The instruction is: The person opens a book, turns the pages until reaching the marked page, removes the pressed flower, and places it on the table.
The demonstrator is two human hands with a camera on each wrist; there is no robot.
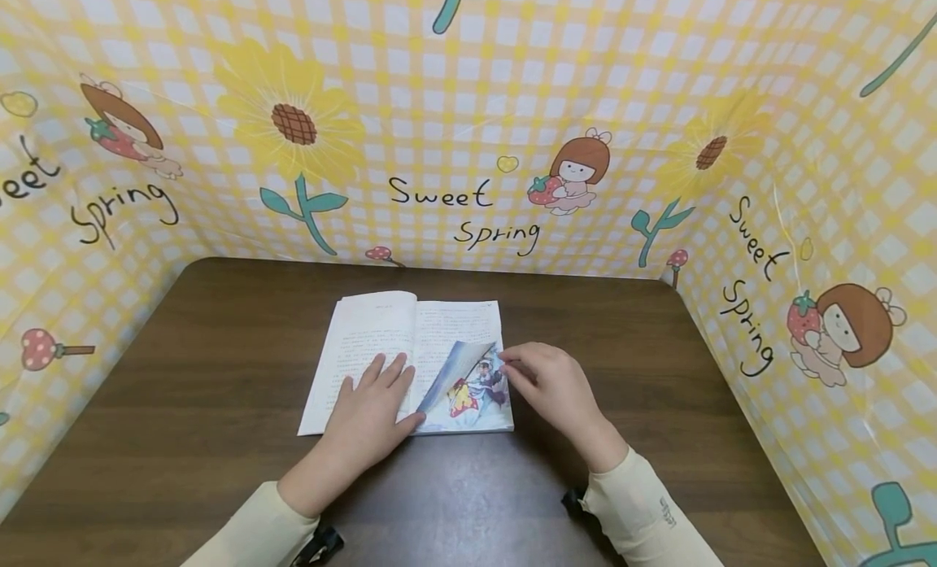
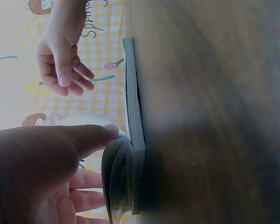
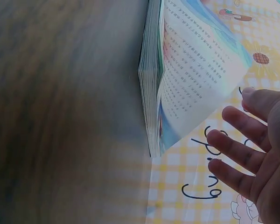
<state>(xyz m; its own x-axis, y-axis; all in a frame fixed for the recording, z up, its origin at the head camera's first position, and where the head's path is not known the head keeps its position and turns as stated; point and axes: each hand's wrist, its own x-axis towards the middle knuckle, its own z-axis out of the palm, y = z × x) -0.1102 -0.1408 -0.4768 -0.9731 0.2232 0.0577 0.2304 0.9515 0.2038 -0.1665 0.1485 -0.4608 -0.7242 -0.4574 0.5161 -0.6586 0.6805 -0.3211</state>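
Observation:
An open paperback book lies on the brown table, printed text on its upper pages. My left hand rests on the left page with its fingers spread. Its thumb reaches to the bottom of the book by the fold, as the left wrist view shows. On the right side a page is lifted and bent over, baring a colourful illustration beneath. Beside the book's right edge is my right hand, thumb and forefinger close to the page edge. Both wrist views show its fingers loosely bent and apart, with nothing between them.
The dark wooden table extends around the book. A yellow checked cloth with flowers and cartoon figures stands as a wall along the back and both sides. Black straps show at the cream sleeves.

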